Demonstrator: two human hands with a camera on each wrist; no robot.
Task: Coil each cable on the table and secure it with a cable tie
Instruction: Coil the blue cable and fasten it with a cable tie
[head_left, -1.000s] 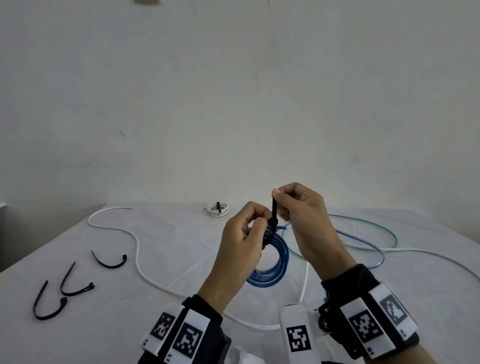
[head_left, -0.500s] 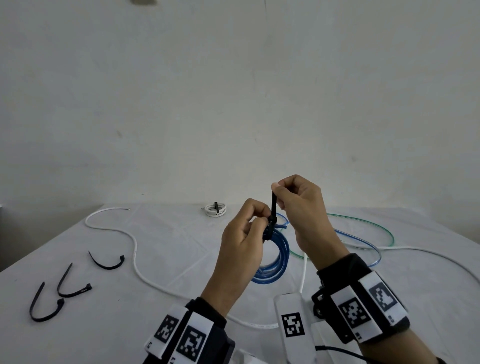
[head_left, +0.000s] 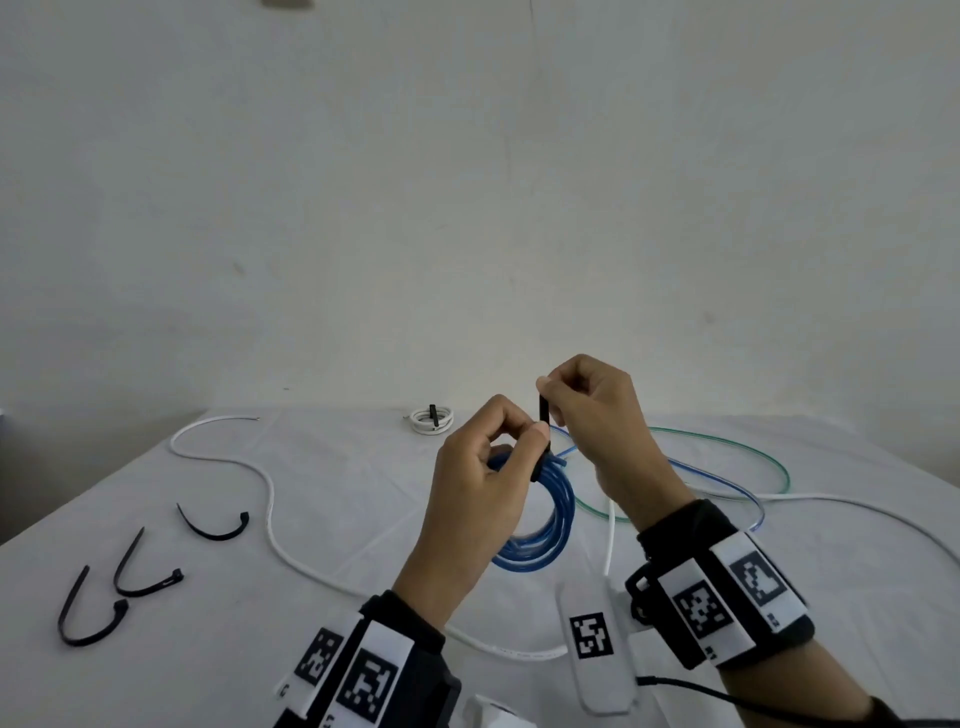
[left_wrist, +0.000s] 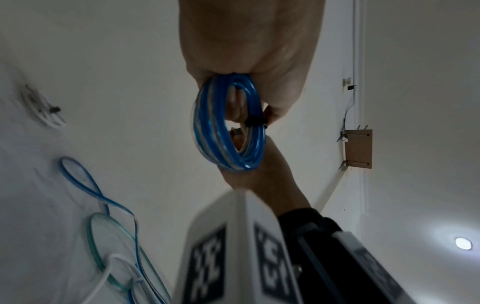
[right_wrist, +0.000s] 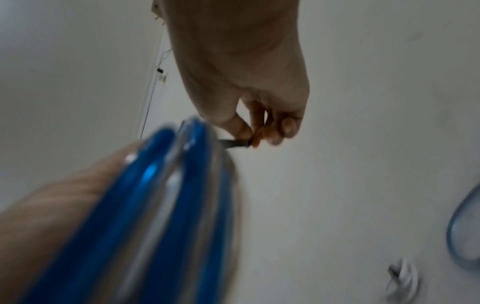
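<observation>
A blue cable coil (head_left: 550, 525) hangs above the table in front of me. My left hand (head_left: 498, 457) grips its top, thumb beside a black cable tie (head_left: 543, 426) wrapped round the strands. My right hand (head_left: 561, 395) pinches the tie's upright tail. In the left wrist view the blue cable coil (left_wrist: 228, 127) shows the black cable tie (left_wrist: 255, 121) banded tight across it. The right wrist view shows my right hand (right_wrist: 253, 137) pinching the tie's tail (right_wrist: 233, 143) beside the blurred coil (right_wrist: 145, 216).
Three loose black ties (head_left: 213, 525) (head_left: 145, 571) (head_left: 85, 618) lie at the left. A long white cable (head_left: 270, 499) snakes across the table. A tied white coil (head_left: 431, 420) sits at the back. Green cable (head_left: 727, 467) and a blue loop (head_left: 727, 488) lie at the right.
My right hand has drawn the tie's tail a little higher while the left hand keeps hold of the coil. The coil has risen slightly.
</observation>
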